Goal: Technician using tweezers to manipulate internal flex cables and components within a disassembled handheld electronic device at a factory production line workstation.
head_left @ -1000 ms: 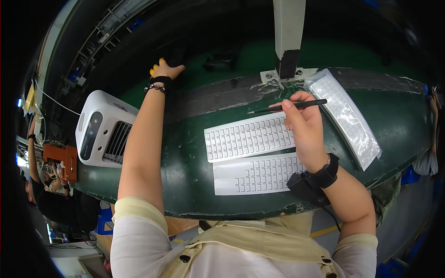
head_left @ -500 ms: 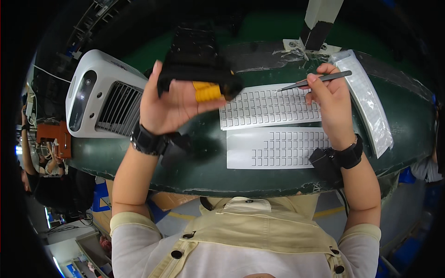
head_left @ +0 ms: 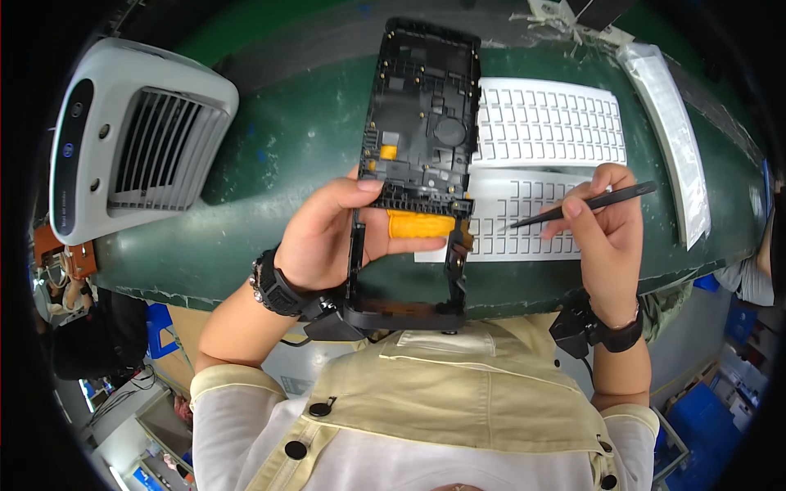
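A black plastic device housing with an open frame at its lower end is held upright by my left hand. My left thumb presses on its edge, and the fingers pass behind it. Small yellow patches show on the housing, and a ribbed yellow piece sits in the frame opening, against my fingers. In my right hand are dark tweezers, pinched between thumb and fingers. Their tips point left, over the lower white sheet of small dark bracket-shaped pieces. Another such sheet lies beyond it.
A white mini air cooler stands at the left on the green tabletop. A long plastic-wrapped white pack lies at the right. A metal post foot is fixed at the back. Part of another person shows at far left.
The housing has come nearer and turned so its inner side shows, still in my left hand. My right hand has brought the tweezers from the far sheet to over the near one.
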{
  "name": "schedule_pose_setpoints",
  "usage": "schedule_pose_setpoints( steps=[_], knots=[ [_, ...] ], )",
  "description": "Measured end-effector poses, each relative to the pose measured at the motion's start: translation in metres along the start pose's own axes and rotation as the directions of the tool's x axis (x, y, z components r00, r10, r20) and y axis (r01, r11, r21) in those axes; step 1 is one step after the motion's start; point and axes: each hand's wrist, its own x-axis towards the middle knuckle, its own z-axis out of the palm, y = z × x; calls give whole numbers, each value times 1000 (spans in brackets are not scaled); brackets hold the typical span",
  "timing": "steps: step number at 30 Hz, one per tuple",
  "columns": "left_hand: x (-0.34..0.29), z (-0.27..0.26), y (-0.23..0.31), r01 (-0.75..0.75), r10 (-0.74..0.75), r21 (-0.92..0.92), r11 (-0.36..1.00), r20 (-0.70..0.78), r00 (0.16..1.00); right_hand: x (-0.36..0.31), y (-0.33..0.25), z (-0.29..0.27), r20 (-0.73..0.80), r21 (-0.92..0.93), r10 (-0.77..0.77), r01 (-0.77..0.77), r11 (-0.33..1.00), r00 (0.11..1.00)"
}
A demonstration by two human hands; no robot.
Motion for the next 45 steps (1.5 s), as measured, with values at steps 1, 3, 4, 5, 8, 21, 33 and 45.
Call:
schedule_pose_setpoints(
  steps=[1,3,4,5,8,21,33,45],
  knots=[
    [0,-1,-1,8,-8,-16,1000,-10,1000,1,1,2,3,-33,-39,40,999,999],
    [0,0,-1,5,-5,-3,1000,-74,997,3,2,3,8,-68,-60,60,996,998],
    [2,6,-3,15,8,130,991,-176,984,3,3,2,9,-87,-54,55,995,998],
    [2,7,-3,21,1,119,993,-182,983,3,3,1,10,-106,-53,54,993,999],
    [2,5,-4,7,19,147,989,-177,984,3,5,1,1,-153,-54,53,987,999],
    [-1,3,0,-13,14,20,1000,-42,999,6,-5,0,-97,11,17,-16,1000,995],
    [-8,22,3,-173,180,279,945,-2,984,35,-37,46,101,-27,-133,137,990,986],
    [-12,22,-3,-146,118,310,939,108,987,36,-24,57,118,-90,-162,173,981,980]
  ],
)
